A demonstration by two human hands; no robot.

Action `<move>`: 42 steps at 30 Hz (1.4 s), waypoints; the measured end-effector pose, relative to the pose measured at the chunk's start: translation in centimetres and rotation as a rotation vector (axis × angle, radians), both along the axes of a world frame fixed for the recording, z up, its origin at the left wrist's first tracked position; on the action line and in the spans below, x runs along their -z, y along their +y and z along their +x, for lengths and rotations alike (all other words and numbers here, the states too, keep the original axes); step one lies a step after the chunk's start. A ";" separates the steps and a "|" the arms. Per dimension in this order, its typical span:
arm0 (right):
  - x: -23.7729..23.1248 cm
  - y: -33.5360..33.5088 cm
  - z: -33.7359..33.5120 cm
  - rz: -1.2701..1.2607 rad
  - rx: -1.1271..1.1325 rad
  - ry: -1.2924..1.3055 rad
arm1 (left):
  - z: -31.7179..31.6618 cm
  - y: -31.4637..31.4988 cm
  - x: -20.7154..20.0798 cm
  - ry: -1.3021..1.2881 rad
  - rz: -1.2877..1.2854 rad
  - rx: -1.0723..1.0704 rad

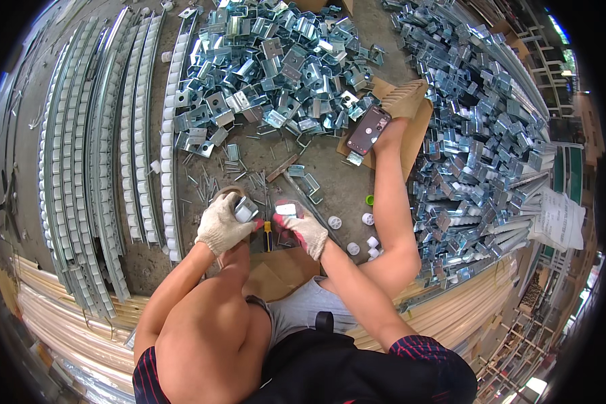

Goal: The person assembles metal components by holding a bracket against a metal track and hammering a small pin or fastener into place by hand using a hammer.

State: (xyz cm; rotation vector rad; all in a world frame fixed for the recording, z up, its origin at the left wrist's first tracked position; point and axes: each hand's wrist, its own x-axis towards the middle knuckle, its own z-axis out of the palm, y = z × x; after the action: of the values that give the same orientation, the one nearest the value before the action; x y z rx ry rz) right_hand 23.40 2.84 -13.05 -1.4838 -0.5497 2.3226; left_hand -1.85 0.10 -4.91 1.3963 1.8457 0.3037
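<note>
My left hand (223,223), in a white knit glove, is closed around a shiny metal bracket (245,210). My right hand (304,232) wears a similar glove with red on its fingers. It pinches a small white piece (286,210), which looks like a plastic roller. The two hands are a short way apart, in front of my body. Between them a screwdriver (268,236) with a yellow and black handle stands out against the floor. A hammer (295,180) lies just beyond my hands, among scattered metal pins (207,188).
A large heap of metal brackets (276,67) lies ahead, with another heap (464,148) on the right. Roller tracks (81,155) line the left. A phone (368,130) rests by my right foot on cardboard (411,108). White rollers (353,248) lie inside my right leg.
</note>
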 end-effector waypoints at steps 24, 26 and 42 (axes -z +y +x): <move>-4.3 3.3 -1.0 1.137 -0.701 -0.870 | -0.4 -0.8 -0.9 0.094 -0.157 0.184; -3.7 4.0 -0.7 1.038 -0.779 -0.840 | -0.6 -1.1 -1.0 0.108 -0.161 0.178; -6.3 3.3 -3.1 0.274 -0.073 -0.005 | -1.1 -1.7 -1.6 -0.069 -0.207 0.118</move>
State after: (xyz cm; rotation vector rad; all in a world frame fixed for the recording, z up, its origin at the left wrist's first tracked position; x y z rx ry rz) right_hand 20.28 6.17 -6.77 -1.3611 -0.8974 2.1904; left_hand -2.99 -1.64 -3.28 1.3276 1.6797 0.0959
